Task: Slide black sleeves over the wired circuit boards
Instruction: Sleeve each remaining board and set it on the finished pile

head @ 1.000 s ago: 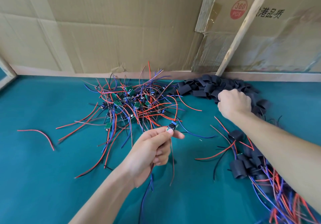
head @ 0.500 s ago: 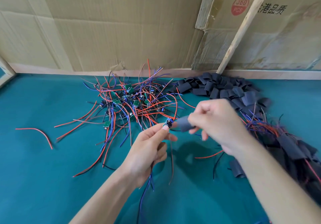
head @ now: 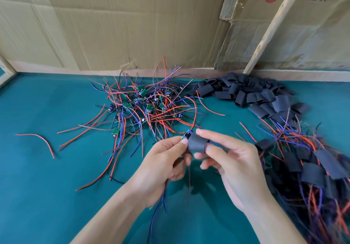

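Sleeve meets board, above the green surface.
Your left grip pinches the circuit board; your right grip pinches the black sleeve, touching the board's near end.

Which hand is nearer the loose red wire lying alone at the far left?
Left. The left hand is nearer the loose red wire, though well right of it; the right hand sits farther right, holding a black sleeve.
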Available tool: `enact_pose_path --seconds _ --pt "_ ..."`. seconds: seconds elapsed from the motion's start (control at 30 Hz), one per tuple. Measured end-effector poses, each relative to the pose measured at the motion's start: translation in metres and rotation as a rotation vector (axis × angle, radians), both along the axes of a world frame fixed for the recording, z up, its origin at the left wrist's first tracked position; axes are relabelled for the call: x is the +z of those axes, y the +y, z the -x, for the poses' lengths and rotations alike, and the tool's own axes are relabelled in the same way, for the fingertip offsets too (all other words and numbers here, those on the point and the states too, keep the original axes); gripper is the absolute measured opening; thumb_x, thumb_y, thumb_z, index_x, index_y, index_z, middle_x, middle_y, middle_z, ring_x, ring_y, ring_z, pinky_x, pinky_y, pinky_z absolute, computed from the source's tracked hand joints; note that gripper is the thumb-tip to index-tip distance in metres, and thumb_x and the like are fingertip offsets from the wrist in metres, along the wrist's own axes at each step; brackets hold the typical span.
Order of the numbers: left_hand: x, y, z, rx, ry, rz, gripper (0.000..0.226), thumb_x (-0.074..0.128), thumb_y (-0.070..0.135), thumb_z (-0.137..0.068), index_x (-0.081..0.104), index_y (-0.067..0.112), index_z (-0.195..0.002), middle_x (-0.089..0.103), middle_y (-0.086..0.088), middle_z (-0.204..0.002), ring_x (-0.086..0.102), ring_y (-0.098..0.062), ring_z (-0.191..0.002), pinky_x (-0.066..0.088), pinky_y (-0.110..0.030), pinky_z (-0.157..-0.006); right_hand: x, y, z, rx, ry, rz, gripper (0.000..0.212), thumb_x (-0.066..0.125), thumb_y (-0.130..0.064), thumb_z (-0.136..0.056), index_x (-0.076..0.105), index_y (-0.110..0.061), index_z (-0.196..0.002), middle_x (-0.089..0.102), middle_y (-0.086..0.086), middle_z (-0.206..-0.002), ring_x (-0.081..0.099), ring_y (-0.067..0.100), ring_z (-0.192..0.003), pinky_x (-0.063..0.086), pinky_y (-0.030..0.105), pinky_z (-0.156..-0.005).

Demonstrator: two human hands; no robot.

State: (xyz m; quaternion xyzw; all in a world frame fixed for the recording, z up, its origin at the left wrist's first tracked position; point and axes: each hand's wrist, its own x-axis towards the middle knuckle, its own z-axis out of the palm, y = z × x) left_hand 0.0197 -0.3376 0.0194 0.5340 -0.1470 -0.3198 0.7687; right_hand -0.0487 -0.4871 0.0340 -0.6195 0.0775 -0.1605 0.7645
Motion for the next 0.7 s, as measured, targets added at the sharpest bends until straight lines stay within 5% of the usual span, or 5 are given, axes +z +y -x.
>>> enact_pose_path --seconds 0.2,0.3,0.43,0.7 --pt "0.001 -0.001 0.001 -0.005 0.049 0.003 0.024 0.044 0.019 -0.107 0.055 0.005 -0.091 0.05 -0.004 -0.064 0.021 -0.006 -0.037 0.013 -0.027 -0.047 0.004 -0.003 0.003 0.068 -0.043 0.05 0.042 0.082 -0.017 -0.069 0.08 -0.018 -0.111 0.08 0.013 -0.098 0.076 0.02 -0.084 0.057 0.023 -0.077" --pt "0.0 -0.001 0.0 -0.008 0.031 0.008 0.031 0.045 0.018 -0.105 0.066 0.009 -0.084 0.048 -0.006 -0.064 0.021 -0.006 -0.036 0.013 -0.027 -0.047 0.003 -0.004 0.002 -0.033 -0.092 0.115 0.035 0.079 -0.007 -0.076 0.081 -0.019 -0.108 0.08 0.01 -0.097 0.076 0.021 -0.084 0.057 0.022 -0.076" --pt "-0.001 0.001 -0.003 -0.058 0.007 -0.006 0.031 0.053 0.024 -0.102 0.071 -0.002 -0.099 0.049 -0.005 -0.062 0.021 -0.008 -0.038 0.014 -0.026 -0.046 0.005 -0.023 0.002 -0.099 -0.076 0.116 0.03 0.075 -0.001 -0.083 0.081 -0.02 -0.107 0.08 0.009 -0.101 0.074 0.021 -0.081 0.057 0.023 -0.071" --pt "0.006 0.005 -0.003 -0.268 0.032 0.009 0.03 0.052 0.029 -0.094 0.067 0.011 -0.075 0.037 -0.001 -0.053 0.022 -0.007 -0.037 0.021 -0.02 -0.041 0.003 -0.036 0.004 0.136 -0.001 -0.009 0.028 0.082 -0.01 -0.08 0.08 -0.015 -0.108 0.076 0.017 -0.114 0.067 0.02 -0.078 0.055 0.026 -0.07"
